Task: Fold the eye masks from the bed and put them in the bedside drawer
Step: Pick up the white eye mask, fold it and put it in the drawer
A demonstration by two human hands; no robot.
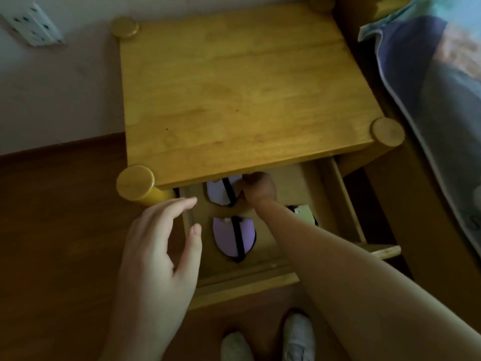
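The bedside drawer is pulled open under the wooden nightstand top. Inside lie folded eye masks with black straps: a pale lilac one at the back, a purple one nearer the front, and a greenish one partly hidden by my right forearm. My right hand reaches deep into the drawer, fingers closed at the right edge of the pale lilac mask. My left hand hovers open above the drawer's left side, holding nothing.
The nightstand top overhangs the back of the drawer. The bed with a blue-grey blanket stands to the right. A wall socket is at upper left. My white shoes are on the wooden floor below the drawer.
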